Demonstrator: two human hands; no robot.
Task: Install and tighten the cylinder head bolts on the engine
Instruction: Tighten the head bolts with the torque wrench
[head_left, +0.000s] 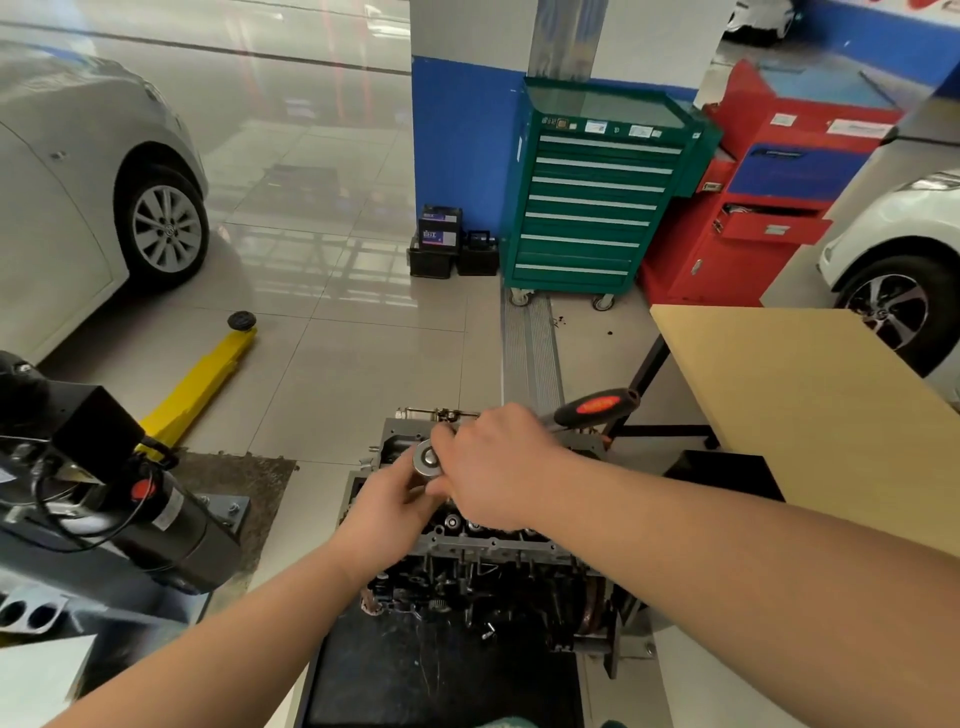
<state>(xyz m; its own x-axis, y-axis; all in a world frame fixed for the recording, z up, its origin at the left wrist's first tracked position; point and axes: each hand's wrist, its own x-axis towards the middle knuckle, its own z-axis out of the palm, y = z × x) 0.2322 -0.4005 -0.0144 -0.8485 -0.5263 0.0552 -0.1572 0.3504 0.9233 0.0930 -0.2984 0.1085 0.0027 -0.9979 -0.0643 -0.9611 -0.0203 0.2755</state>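
The engine (483, 566) stands on a black stand low in the middle of the head view, its cylinder head (400, 436) facing up. A ratchet wrench with a red and black handle (597, 406) lies above the head, its round silver head (427, 458) pointing at me. My right hand (493, 467) grips the wrench shaft close to the ratchet head. My left hand (389, 512) holds the ratchet head from below with thumb and fingers. The bolt and socket under the wrench are hidden by my hands.
A wooden table (810, 415) stands to the right of the engine. A black lift motor unit (130, 499) and a yellow lift arm (202, 384) are on the left. A green tool cabinet (592, 192), a red cabinet (769, 208) and two parked cars lie beyond.
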